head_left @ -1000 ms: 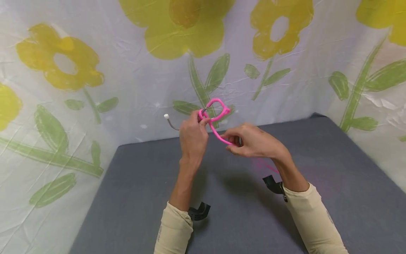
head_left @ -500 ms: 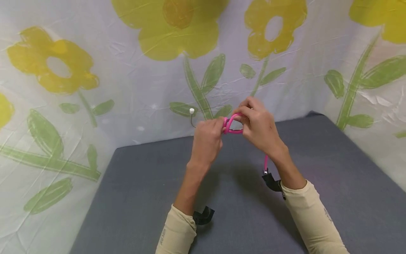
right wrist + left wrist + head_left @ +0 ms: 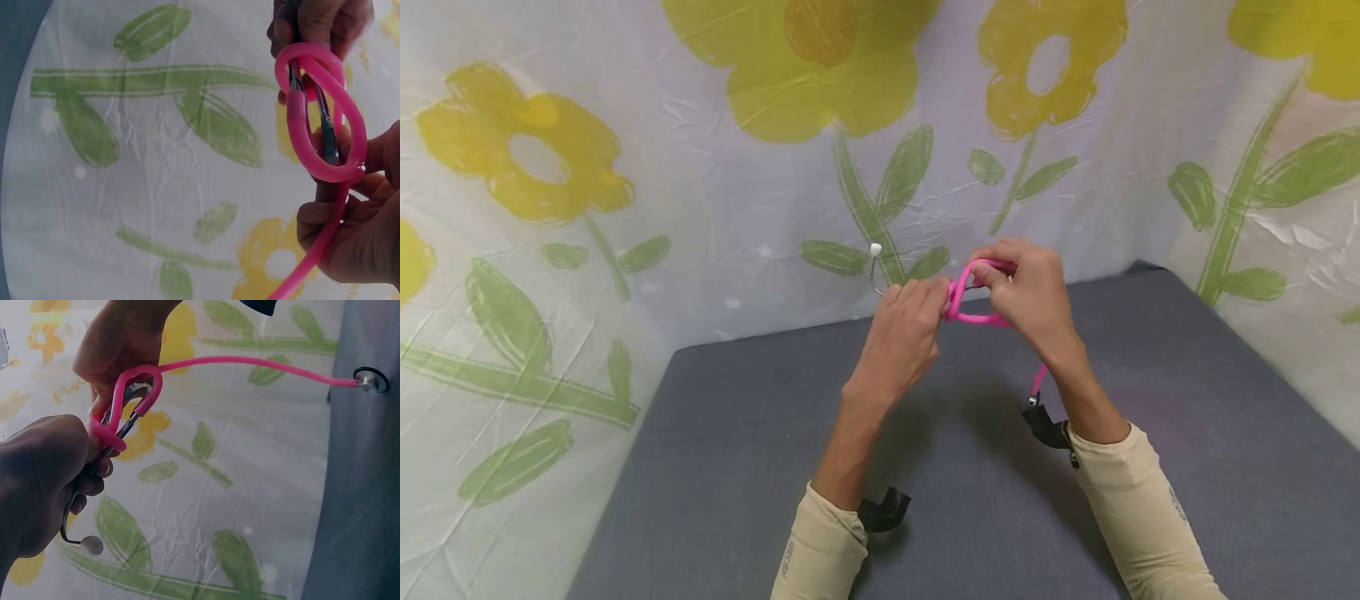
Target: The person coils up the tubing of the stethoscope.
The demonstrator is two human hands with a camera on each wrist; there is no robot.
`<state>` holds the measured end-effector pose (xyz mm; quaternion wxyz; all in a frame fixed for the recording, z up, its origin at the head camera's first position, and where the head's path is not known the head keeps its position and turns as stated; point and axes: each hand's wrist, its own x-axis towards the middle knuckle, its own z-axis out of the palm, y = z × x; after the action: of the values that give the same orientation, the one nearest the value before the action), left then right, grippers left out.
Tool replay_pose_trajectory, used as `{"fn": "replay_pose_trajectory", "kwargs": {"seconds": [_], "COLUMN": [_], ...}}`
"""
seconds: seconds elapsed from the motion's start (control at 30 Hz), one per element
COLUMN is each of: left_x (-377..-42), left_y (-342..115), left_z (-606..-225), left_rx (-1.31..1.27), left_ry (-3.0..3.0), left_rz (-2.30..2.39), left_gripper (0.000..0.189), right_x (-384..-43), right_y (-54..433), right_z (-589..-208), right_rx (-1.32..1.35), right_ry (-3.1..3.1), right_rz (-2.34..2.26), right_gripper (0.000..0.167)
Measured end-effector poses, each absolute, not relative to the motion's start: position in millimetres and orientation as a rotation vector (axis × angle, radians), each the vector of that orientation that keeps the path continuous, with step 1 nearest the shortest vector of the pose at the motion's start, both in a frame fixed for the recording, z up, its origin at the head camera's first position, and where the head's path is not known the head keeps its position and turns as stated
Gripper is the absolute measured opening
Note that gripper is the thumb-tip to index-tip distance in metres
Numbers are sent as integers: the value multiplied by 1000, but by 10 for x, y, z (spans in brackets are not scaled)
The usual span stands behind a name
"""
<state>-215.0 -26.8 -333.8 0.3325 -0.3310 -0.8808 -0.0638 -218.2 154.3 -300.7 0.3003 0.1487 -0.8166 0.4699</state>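
Observation:
A stethoscope with pink tubing is held in the air between both hands. My left hand grips its metal ear tubes, and a white earpiece sticks out beyond the knuckles. My right hand pinches the bent pink tubing near its fork. In the right wrist view, a pink loop is wrapped around the metal tubes close to the left fingers. From the right hand the tubing runs down to the metal chest piece, seen in the left wrist view. The other earpiece is hidden.
A grey-covered table lies beneath the hands. Behind it hangs a white sheet printed with yellow flowers and green leaves. Black camera mounts jut from the wrists near the cream sleeves.
My right hand has shifted from the lower tubing up to the looped part. My left hand has moved right with the ear tubes. The chest piece now hangs in view beside the right wrist.

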Motion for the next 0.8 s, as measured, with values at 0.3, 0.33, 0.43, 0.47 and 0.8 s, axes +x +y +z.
{"fn": "replay_pose_trajectory", "kwargs": {"seconds": [0.3,0.33,0.43,0.47,0.8], "left_x": [-2132,-2134,-2133,-2128,-2082], "left_y": [-339,-340,-345,-348,-408], "left_z": [-3338,-3330,-3306,-3299,-3230], "left_rx": [-1054,-1074,-1136,-1161,-1210], "left_ry": [-2329,-2331,-2338,-2343,-2297], "left_rz": [-173,-190,-243,-262,-361], "left_gripper": [23,23,26,26,40], "right_x": [-2140,-2146,-2156,-2154,-2197], "right_y": [1695,1715,1790,1817,1877], "right_z": [-2922,-2920,-2914,-2913,-2932], "right_rx": [281,286,303,304,307], "right_ry": [-2357,-2361,-2359,-2354,-2347], "right_rz": [1464,1480,1544,1565,1627], "right_gripper": [17,18,20,21,24]}}
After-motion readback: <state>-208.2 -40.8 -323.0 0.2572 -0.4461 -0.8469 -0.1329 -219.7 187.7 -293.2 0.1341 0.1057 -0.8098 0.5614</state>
